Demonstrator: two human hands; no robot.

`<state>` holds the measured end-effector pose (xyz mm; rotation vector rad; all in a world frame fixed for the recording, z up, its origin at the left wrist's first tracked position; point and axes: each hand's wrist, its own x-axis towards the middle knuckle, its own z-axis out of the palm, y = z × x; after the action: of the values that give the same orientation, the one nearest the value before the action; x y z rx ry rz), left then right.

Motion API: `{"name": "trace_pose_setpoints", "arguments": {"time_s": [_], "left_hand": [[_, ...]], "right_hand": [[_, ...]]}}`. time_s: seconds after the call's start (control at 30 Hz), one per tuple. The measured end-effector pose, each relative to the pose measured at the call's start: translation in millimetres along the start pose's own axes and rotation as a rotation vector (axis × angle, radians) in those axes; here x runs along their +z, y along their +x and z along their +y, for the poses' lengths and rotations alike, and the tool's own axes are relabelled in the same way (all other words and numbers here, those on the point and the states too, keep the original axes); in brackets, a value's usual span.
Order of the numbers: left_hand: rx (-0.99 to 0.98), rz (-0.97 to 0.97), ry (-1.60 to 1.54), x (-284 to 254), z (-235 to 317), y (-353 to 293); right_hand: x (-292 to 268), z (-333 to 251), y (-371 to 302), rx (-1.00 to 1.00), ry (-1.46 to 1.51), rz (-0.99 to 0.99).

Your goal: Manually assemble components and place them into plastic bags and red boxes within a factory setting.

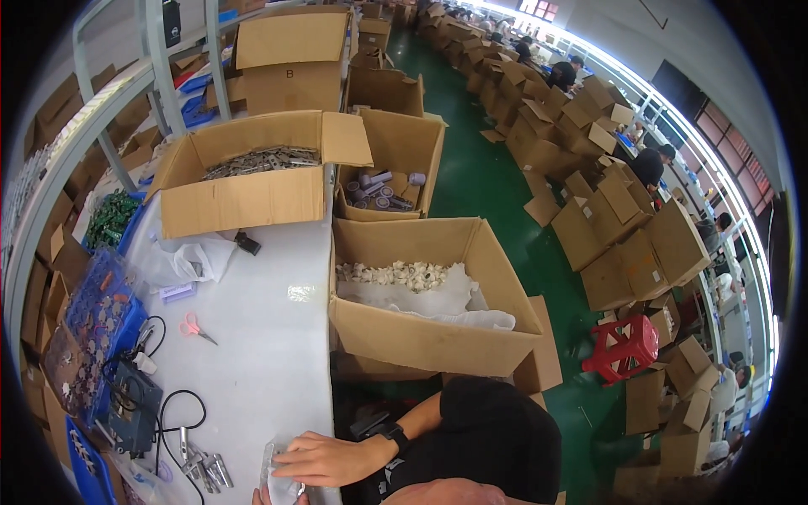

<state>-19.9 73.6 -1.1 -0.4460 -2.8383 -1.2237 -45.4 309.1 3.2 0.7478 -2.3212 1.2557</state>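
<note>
At the lower edge, my right hand point(324, 459), with a dark watch on its wrist, bends its fingers over a whitish piece in clear plastic point(284, 490). Only some fingers of my left hand point(263, 497) show, closed around the lower part of that piece; the rest is cut off by the picture's edge. What exactly the piece is, I cannot make out. On the white tabletop to the left lie several metal tube-like parts point(202, 467). Farther up are pink-handled scissors point(198, 328) and a small lilac box point(177, 292).
A dark device with cables point(135, 408) and blue trays of small parts point(101, 316) line the left side. An open carton of metal parts point(244, 206) stands on the table. Cartons with white parts point(433, 341) and purple cylinders point(387, 215) stand right. A red stool point(623, 347) is beyond.
</note>
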Motion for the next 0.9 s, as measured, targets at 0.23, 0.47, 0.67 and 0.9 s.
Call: {"name": "trace_pose_setpoints", "arguments": {"time_s": [0.23,0.47,0.67,0.9], "left_hand": [[-0.133,-0.029,-0.215,1.9,0.8,9.2],[1.309,0.427,0.696,-8.4,-87.5,53.3],[0.272,0.03,-0.167,19.0,-75.8,6.9],[0.577,0.01,-0.668,32.3,-100.5,23.0]], "right_hand": [[31.8,-2.6,12.3,-0.193,0.395,-0.086],[12.9,-9.1,44.9,-0.172,-0.01,-0.015],[27.6,11.5,29.0,-0.006,0.325,-0.369],[24.2,18.9,34.5,0.084,0.448,0.0]]}}
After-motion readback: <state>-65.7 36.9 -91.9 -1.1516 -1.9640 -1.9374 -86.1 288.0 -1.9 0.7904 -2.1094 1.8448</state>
